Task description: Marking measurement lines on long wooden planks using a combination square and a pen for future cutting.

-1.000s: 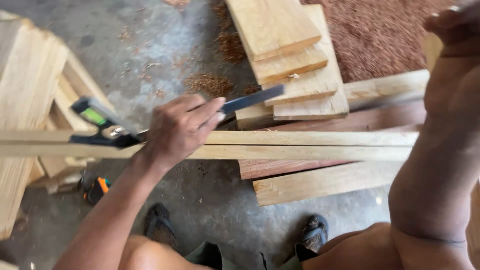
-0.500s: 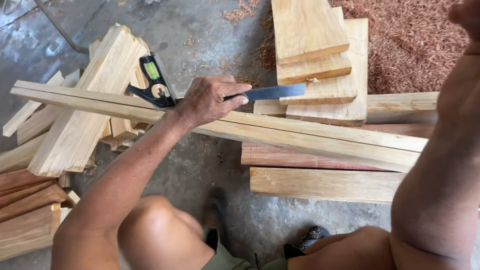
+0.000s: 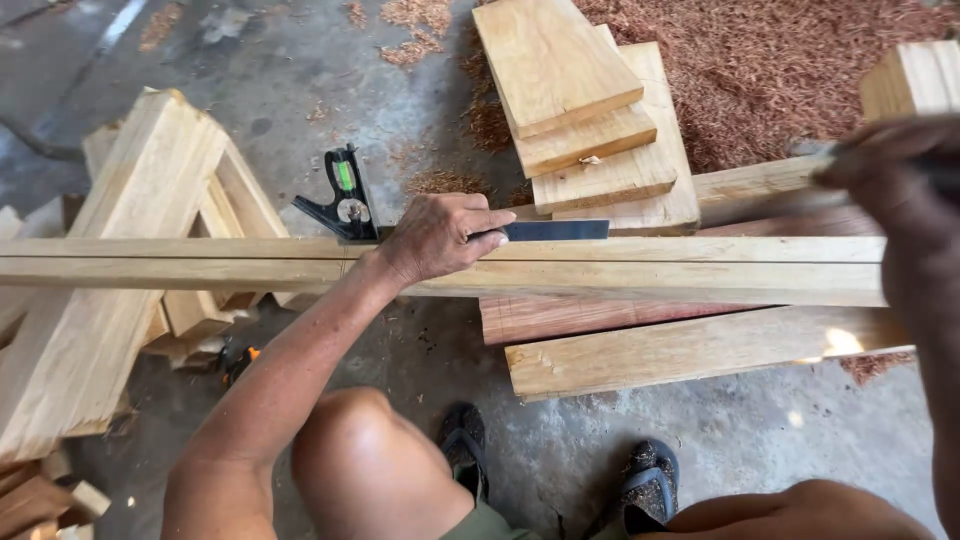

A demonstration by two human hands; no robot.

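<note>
Left hand (image 3: 437, 238) fingers flat on black-headed steel combination square (image 3: 352, 205) across pale plank (image 3: 650, 270); right hand (image 3: 900, 190) fingers blurred, unclear.

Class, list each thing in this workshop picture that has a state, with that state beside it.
left hand: pressed flat on the combination square
combination square: lying along the long plank
long plank: lying level
right hand: raised, blurred
stacked boards: piled, untouched
</note>
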